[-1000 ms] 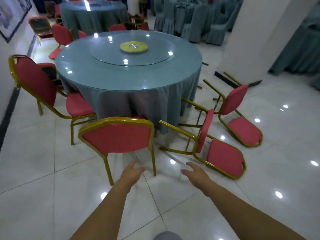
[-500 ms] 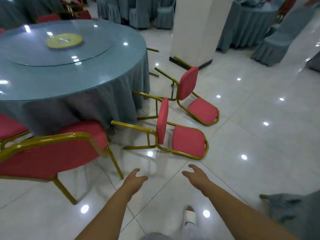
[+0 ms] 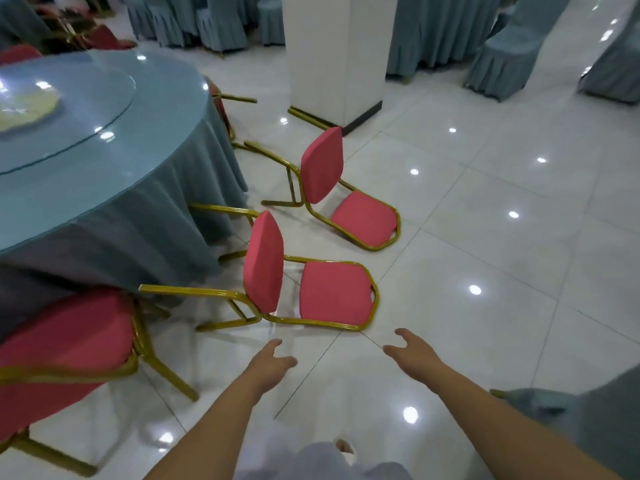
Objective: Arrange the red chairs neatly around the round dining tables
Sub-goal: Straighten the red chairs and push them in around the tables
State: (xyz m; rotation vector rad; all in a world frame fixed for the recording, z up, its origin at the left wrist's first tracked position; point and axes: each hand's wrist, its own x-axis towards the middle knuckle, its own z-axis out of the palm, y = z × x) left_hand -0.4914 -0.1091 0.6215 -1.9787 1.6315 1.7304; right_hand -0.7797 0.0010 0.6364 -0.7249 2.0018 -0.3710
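Two red chairs with gold frames lie tipped on their backs on the white floor, legs pointing toward the round table [image 3: 145,216] with its blue cloth. The nearer fallen chair [image 3: 332,296] lies just ahead of my hands; the farther fallen chair [image 3: 363,216] lies behind it, near the pillar. An upright red chair [image 3: 65,334] stands at the lower left against the table. My left hand [image 3: 270,362] and my right hand [image 3: 412,351] reach forward over the floor, fingers relaxed, holding nothing, a short way from the nearer chair's frame.
A white square pillar [image 3: 339,53] rises behind the fallen chairs. Blue-covered chairs [image 3: 502,60] and draped tables fill the back. A blue-covered piece of furniture [image 3: 595,420] sits at the lower right. Another gold chair leg [image 3: 235,98] sticks out past the table's far side.
My view has swung right and moved closer to the two fallen chairs. Both hands stay extended and empty, now nearer the closest fallen chair.
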